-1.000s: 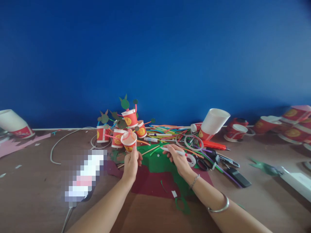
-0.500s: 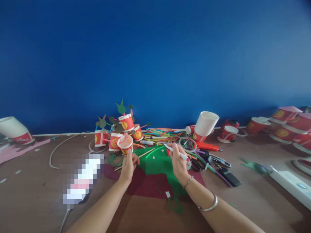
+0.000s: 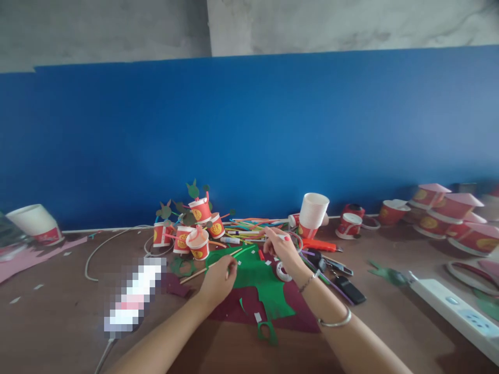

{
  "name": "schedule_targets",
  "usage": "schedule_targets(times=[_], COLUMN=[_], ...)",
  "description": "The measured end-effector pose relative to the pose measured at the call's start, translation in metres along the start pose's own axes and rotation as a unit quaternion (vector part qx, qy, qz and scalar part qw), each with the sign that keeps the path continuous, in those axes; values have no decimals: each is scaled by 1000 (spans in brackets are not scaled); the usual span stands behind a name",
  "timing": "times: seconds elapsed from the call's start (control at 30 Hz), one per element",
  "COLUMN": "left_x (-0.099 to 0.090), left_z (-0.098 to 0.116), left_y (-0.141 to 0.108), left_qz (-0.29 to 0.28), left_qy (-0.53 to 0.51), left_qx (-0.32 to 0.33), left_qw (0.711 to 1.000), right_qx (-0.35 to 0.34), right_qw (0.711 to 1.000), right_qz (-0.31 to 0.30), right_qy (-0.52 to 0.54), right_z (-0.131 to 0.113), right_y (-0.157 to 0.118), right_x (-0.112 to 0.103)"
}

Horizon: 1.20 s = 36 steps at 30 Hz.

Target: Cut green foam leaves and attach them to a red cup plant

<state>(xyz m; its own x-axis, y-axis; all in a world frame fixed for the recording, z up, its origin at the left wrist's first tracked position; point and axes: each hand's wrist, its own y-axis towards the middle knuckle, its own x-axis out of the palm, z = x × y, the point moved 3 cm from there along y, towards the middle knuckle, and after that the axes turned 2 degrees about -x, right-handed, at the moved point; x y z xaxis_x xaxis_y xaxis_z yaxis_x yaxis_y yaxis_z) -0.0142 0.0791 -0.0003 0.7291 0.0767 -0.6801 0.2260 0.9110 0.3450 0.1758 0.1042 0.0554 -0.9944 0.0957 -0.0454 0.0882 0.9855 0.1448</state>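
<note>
1. Head view, the clock face centred on the green sheet (image 3: 249, 270) and twelve towards the blue panel (image 3: 249, 145): the right hand (image 3: 283, 252) is at two o'clock, back upward, its fingers drawn in around a white marker (image 3: 281, 237) whose red end shows near the knuckles.
2. The left hand (image 3: 219, 278) is at nine, curled narrow and loose just beside a thin wooden stick (image 3: 197, 273). I cannot tell whether anything is pinched inside it.
3. Step in hand, as I judge it: handling the marker. Its tip is hidden, so whether it is writing is unclear.
4. At one o'clock on the sheet lies a small red piece (image 3: 261, 255), perhaps the marker's cap; at three, a tape roll (image 3: 283, 271) near the right wrist. At ten stands an open paper cup (image 3: 200, 253), just in front of decorated cups (image 3: 199, 212). Coloured straws (image 3: 249, 224) spread at twelve; a cup stack (image 3: 314, 210) rises farther out at two.
5. In my judgement, any marking calls for a clear tip and the left hand steadying the surface; putting the marker away calls for the cap.
</note>
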Motion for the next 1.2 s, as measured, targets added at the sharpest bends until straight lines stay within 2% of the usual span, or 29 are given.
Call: schedule_targets(times=[0.07, 0.13, 0.2, 0.27, 0.37, 0.5, 0.53, 0.6, 0.67, 0.77, 0.83, 1.0, 1.1, 1.2], left_x=[12, 29, 44, 56, 63, 57, 54, 52, 51, 46, 44, 36, 35, 35], left_z=[19, 35, 43, 43, 34, 16, 13, 7, 4, 2, 4, 10, 14, 17], left_y=[11, 26, 41, 53, 59, 48, 45, 40, 37, 36, 35, 31, 31, 32], left_qz=[-36, -88, -131, -161, -153, -111, -90, -88, -78, -28, -26, -57, -71, -70], left_qy=[49, 107, 154, 194, 198, 177, 138, 98, 90, 87, 61, -17, -23, -13], left_qx=[108, 201, 233, 227, 223, 194, 187, 184, 168, 123, 110, 38, 38, 40], left_qw=[992, 970, 951, 941, 942, 959, 968, 974, 978, 988, 992, 997, 997, 997], right_qx=[-1, -7, -18, -32, -41, -20, -18, -22, -33, -41, -45, -36, -7, 3], right_qw=[1000, 1000, 997, 993, 986, 989, 990, 990, 989, 989, 989, 995, 995, 994], right_qz=[3, 28, 70, 114, 150, 126, 119, 111, 99, 80, 71, 83, 94, 91], right_qy=[-16, -10, 3, -2, -52, -71, -72, -87, -108, -121, -121, -38, 32, 59], right_z=[-1, -2, -4, -5, -4, 5, 8, 14, 21, 29, 33, 39, 44, 47], right_y=[0, 0, 1, 3, 7, 11, 12, 11, 9, 6, 4, 0, -1, 0], right_x=[0, -2, -7, -13, -22, -23, -22, -19, -16, -10, -6, 1, 2, 2])
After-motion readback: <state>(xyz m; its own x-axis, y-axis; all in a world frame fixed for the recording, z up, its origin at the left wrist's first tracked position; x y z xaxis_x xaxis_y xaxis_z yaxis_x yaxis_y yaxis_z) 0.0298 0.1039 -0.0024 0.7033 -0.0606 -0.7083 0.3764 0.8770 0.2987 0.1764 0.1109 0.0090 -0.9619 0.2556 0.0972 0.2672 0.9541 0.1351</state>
